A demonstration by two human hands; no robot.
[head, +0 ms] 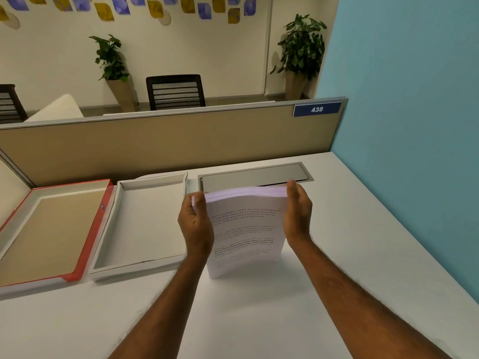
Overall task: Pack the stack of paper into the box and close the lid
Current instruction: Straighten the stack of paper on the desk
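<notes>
A thick stack of printed paper [246, 229] stands upright on its lower edge on the white desk [337, 255], printed side toward me. My left hand [194, 226] grips its left edge and my right hand [298, 213] grips its right edge. To the left lies the open white box [145, 221], empty, with its rim touching the red-edged lid [54, 229], which lies inside-up further left.
A grey cable hatch [254, 174] is set into the desk just behind the paper. A beige partition [168, 143] closes the back of the desk and a blue wall [414, 99] stands on the right.
</notes>
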